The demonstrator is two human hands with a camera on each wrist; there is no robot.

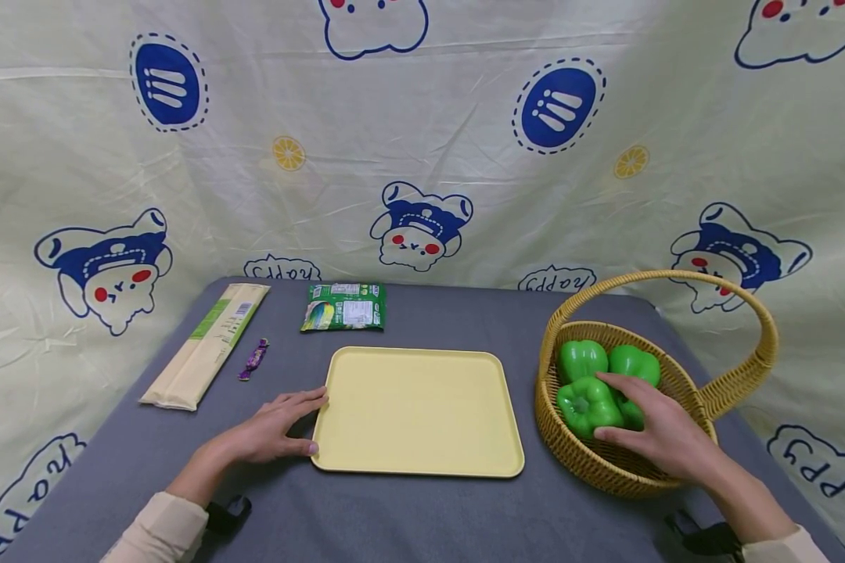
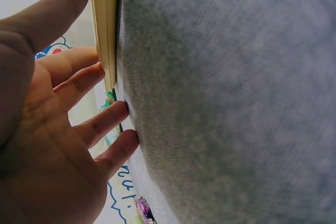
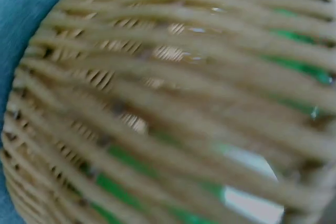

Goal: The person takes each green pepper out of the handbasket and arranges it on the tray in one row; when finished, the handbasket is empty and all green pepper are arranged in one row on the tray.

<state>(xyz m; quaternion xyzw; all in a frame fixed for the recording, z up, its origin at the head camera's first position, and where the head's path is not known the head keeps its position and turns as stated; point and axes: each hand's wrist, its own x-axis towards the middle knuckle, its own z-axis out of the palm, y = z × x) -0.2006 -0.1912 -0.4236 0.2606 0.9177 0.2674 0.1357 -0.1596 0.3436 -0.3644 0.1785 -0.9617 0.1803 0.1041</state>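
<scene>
My left hand point(image 1: 275, 428) rests at the left edge of a pale yellow rectangular tray point(image 1: 418, 414), thumb and fingers spread. In the left wrist view, the thumb and two fingertips of this hand point(image 2: 58, 114) meet the rim of the tray point(image 2: 105, 30). On the right, my right hand point(image 1: 665, 430) reaches into a wicker basket point(image 1: 556, 438) with a tall handle. Its thumb and fingers are spread over a glossy green bell pepper point(image 1: 583, 407), among several like it. The right wrist view shows only the blurred weave of the basket point(image 3: 173, 93), with green behind it; the hand is hidden there.
A long cream package point(image 1: 207, 344) lies at the left of the grey-covered table point(image 1: 394, 516). Beside it is a purple wrapped candy point(image 1: 254, 360). A green snack packet point(image 1: 343, 307) lies behind the tray, before a printed cloth backdrop point(image 1: 422, 117). The basket handle point(image 1: 764, 344) arches above the table.
</scene>
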